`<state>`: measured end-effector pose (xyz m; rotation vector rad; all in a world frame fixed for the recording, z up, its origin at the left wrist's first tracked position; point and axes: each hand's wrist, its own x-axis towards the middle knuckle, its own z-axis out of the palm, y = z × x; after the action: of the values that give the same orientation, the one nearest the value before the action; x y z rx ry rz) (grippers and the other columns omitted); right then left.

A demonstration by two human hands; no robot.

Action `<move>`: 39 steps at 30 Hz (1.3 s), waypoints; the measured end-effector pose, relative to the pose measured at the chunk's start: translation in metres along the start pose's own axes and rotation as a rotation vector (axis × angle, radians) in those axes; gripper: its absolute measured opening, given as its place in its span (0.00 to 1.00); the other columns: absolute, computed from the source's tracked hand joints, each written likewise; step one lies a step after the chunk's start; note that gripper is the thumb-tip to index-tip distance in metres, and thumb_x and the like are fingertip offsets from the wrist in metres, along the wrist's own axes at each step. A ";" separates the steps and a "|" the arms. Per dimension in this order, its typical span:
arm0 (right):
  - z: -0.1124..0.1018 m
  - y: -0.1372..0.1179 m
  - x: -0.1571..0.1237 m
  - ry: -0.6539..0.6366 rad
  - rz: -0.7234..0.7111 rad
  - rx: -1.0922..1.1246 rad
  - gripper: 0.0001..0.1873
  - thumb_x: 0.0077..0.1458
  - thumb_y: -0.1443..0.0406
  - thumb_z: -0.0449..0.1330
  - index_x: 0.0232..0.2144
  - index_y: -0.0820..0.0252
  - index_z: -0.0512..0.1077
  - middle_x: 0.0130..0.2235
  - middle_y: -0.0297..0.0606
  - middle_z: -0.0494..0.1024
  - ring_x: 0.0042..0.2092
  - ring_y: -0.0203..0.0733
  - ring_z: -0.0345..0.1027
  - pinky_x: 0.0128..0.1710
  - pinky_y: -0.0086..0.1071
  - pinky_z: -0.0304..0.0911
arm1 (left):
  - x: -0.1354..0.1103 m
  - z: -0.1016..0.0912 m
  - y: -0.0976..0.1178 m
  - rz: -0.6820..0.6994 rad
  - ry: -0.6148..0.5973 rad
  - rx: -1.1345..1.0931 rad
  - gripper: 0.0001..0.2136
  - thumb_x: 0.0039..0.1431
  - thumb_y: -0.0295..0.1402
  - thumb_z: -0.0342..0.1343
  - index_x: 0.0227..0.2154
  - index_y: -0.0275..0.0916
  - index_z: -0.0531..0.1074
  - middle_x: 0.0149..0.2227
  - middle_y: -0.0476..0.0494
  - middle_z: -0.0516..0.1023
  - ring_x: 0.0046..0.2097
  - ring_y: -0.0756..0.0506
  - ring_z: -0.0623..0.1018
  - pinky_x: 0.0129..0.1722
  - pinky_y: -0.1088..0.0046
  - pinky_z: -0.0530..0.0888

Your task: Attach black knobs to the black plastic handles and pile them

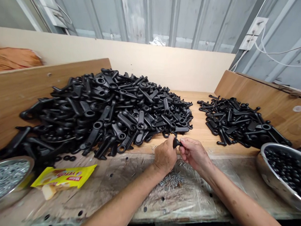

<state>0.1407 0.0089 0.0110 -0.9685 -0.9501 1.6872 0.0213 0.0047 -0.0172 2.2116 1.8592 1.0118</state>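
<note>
Together, left hand [165,155], right hand [194,153] — pinching small black knob [175,143], above loose pins [172,179]

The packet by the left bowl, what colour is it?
The packet is yellow with red lettering, clear in the head view.

Black plastic handles [108,114] in a big pile on the tan wooden workbench [201,131]; smaller black pile [241,124] right of it. Small black knob [175,143] just in front of the big pile. Yellow packet [64,177] with red lettering, front-left of the big pile. Silver screws [173,179], shiny steel bowl [267,169] holding black caps [286,170]. Grey corrugated wall [168,18].
</note>
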 end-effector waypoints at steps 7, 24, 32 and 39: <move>-0.006 -0.003 -0.005 -0.018 0.066 -0.023 0.15 0.44 0.58 0.61 0.21 0.62 0.62 0.17 0.28 0.65 0.13 0.28 0.56 0.08 0.20 0.46 | 0.001 0.008 -0.007 0.192 0.165 0.133 0.12 0.58 0.30 0.41 0.43 0.35 0.63 0.26 0.44 0.74 0.29 0.45 0.75 0.27 0.72 0.66; -0.018 0.001 0.005 0.064 0.207 -0.128 0.12 0.45 0.59 0.58 0.21 0.62 0.63 0.14 0.27 0.63 0.12 0.27 0.53 0.10 0.20 0.43 | 0.003 0.002 0.000 0.085 -0.206 0.210 0.12 0.56 0.28 0.42 0.42 0.37 0.64 0.30 0.44 0.75 0.32 0.45 0.75 0.30 0.73 0.67; -0.014 -0.010 0.000 -0.184 0.139 -0.018 0.14 0.49 0.57 0.58 0.25 0.65 0.67 0.22 0.36 0.71 0.19 0.33 0.65 0.15 0.23 0.59 | 0.006 -0.003 -0.006 -0.068 -0.139 -0.177 0.14 0.52 0.26 0.43 0.41 0.41 0.65 0.30 0.48 0.75 0.33 0.47 0.74 0.32 0.74 0.66; -0.013 -0.007 0.001 -0.201 0.065 -0.121 0.13 0.50 0.58 0.57 0.32 0.64 0.69 0.23 0.35 0.72 0.20 0.31 0.65 0.15 0.21 0.59 | 0.007 -0.006 -0.005 -0.098 -0.183 -0.280 0.15 0.52 0.27 0.43 0.42 0.41 0.65 0.32 0.47 0.75 0.35 0.46 0.74 0.35 0.72 0.67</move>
<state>0.1547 0.0135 0.0119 -0.9292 -1.1756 1.8243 0.0145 0.0105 -0.0120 1.9608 1.6199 0.9505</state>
